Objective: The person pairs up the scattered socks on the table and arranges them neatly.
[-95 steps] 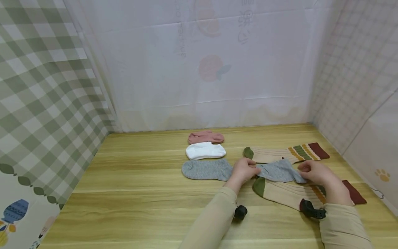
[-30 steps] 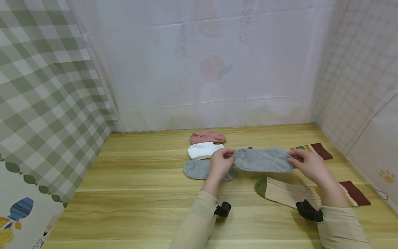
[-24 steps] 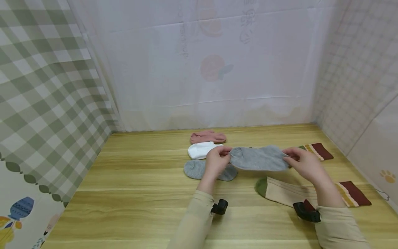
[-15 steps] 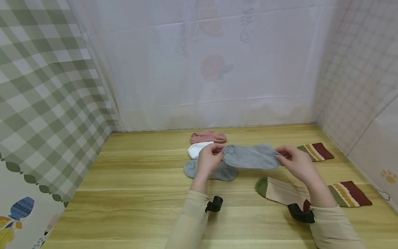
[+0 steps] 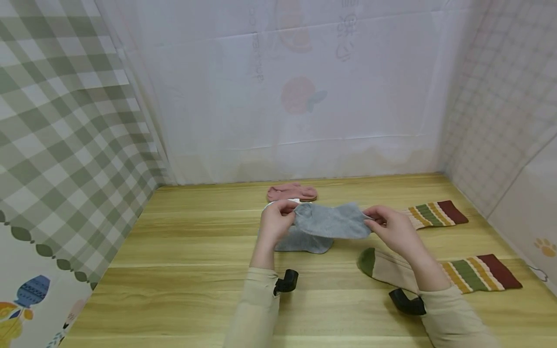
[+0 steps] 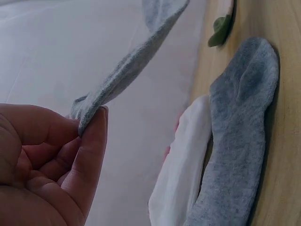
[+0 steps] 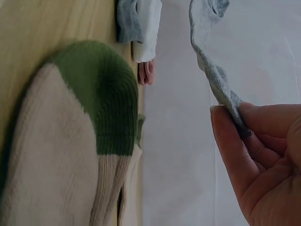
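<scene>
A grey sock is stretched between my two hands above the table. My left hand pinches its left end between thumb and finger, while my right hand pinches the other end. Under it lies a second grey sock, flat on the wood and partly covered by my left hand in the head view. Beside that one rests a white sock, mostly hidden behind my left hand in the head view. Farther back is a pink sock.
Two long cream socks with striped cuffs lie on the right: a rear striped sock and a nearer striped sock, which my right forearm crosses. The wooden table ends at a white back curtain; a checked cloth hangs on the left.
Both hands have lifted the grey sock from among the striped socks and carried it left, over the other grey sock. Both grips on it continue.
</scene>
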Action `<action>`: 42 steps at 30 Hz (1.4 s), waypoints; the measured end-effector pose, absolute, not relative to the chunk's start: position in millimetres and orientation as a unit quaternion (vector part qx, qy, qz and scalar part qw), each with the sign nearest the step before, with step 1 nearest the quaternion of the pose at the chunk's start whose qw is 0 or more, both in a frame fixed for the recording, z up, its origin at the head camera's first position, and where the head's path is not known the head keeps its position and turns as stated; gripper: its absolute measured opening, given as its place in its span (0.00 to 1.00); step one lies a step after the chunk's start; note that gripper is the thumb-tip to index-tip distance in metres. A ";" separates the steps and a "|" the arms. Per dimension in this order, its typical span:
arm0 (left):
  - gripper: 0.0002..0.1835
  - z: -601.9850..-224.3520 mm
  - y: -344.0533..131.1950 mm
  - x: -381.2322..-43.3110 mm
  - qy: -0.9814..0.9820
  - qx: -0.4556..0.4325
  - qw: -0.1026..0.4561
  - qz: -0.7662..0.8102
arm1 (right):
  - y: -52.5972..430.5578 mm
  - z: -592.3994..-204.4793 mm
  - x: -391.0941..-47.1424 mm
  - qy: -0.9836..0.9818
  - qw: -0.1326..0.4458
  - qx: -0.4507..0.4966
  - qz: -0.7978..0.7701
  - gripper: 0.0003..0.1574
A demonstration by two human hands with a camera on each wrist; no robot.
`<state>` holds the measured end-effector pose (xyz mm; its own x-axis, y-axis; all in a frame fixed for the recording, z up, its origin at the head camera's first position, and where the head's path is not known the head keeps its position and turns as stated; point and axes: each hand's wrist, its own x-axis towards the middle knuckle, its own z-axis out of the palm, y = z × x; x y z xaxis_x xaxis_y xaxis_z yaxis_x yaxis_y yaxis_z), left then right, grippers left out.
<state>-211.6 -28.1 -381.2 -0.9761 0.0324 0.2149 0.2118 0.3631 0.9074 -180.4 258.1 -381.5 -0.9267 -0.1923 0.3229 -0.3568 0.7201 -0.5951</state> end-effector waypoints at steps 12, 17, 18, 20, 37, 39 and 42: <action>0.13 -377.5 -57.4 -211.0 -0.833 -0.034 0.057 -0.550 | 225.0 -391.0 -189.6 -0.913 0.094 0.176 0.357 0.11; 0.13 -379.5 -69.1 -212.3 -0.840 -0.017 0.056 -0.539 | 212.7 -392.3 -192.8 -0.911 0.084 0.183 0.360 0.09; 0.13 -379.6 -71.0 -211.9 -0.842 -0.017 0.056 -0.536 | 210.4 -392.5 -193.2 -0.911 0.081 0.183 0.360 0.09; 0.13 -380.1 -74.8 -211.7 -0.846 -0.019 0.059 -0.529 | 206.4 -393.2 -194.1 -0.911 0.074 0.184 0.362 0.09; 0.11 -391.9 -94.3 -216.3 -0.869 -0.004 0.051 -0.492 | 192.2 -408.8 -203.4 -0.913 0.022 0.185 0.362 0.08; 0.11 -393.6 -95.1 -216.3 -0.871 -0.004 0.047 -0.490 | 191.7 -409.1 -204.4 -0.914 0.013 0.183 0.363 0.08; 0.12 -396.8 -96.1 -216.4 -0.874 0.002 0.040 -0.484 | 190.8 -409.4 -205.5 -0.915 0.002 0.180 0.361 0.08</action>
